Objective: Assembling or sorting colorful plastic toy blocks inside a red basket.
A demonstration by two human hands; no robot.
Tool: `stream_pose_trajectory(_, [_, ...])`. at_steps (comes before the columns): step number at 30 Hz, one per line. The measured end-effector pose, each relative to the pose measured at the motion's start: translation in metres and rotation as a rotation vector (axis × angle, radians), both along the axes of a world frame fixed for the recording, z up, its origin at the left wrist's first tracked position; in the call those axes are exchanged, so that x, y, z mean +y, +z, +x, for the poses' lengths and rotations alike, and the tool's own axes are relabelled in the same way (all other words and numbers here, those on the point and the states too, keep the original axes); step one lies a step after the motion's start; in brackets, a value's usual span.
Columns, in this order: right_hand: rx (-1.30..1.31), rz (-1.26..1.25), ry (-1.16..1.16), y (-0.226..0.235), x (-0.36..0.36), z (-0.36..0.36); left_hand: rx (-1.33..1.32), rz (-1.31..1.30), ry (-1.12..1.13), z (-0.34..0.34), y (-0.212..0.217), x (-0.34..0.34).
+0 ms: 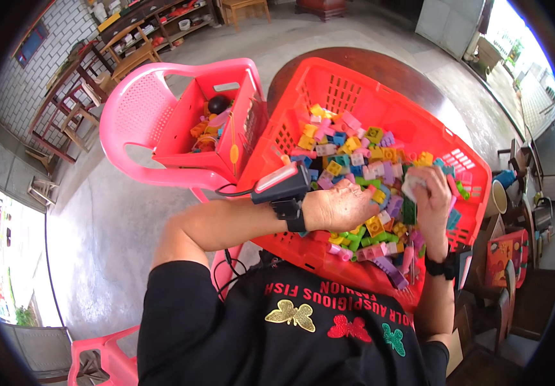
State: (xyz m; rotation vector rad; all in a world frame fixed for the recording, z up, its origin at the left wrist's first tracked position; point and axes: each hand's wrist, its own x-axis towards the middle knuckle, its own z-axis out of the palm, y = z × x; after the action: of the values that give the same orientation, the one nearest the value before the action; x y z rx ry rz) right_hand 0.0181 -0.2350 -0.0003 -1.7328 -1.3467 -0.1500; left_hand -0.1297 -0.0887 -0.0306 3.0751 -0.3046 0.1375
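A big red plastic basket [329,83] full of several small coloured toy bricks [348,154] rests in front of me. My left hand [342,207] reaches into the heap with the fingers down among the bricks; a dark device with a red stripe is strapped to that wrist. My right hand [433,199] is closed around a white brick [413,184] and a dark green piece [409,211], held just above the pile. Whether the left fingers grip a brick is hidden.
A smaller red crate [187,116] with toys and a dark ball [218,103] sits on a pink plastic chair [129,109] to the left. A dark round table [387,64] lies under the basket. Wooden chairs and shelves stand at the far left; clutter on the right.
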Motion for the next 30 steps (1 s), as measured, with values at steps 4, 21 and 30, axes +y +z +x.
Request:
stream_pose_trajectory(4, [0.015, 0.054, 0.049, 0.014, -0.006, 0.003, -0.089, 0.156, -0.051, 0.011, -0.011, -0.024])
stream_pose_trajectory(21, [0.117, 0.107, 0.106, -0.016, 0.007, -0.003, 0.075, -1.731, 0.313, 0.038, -0.036, 0.027])
stream_pose_trajectory(30, [0.159, -0.031, 0.07, -0.066, 0.018, -0.012, 0.303, -1.579, 0.171, 0.024, -0.045, -0.004])
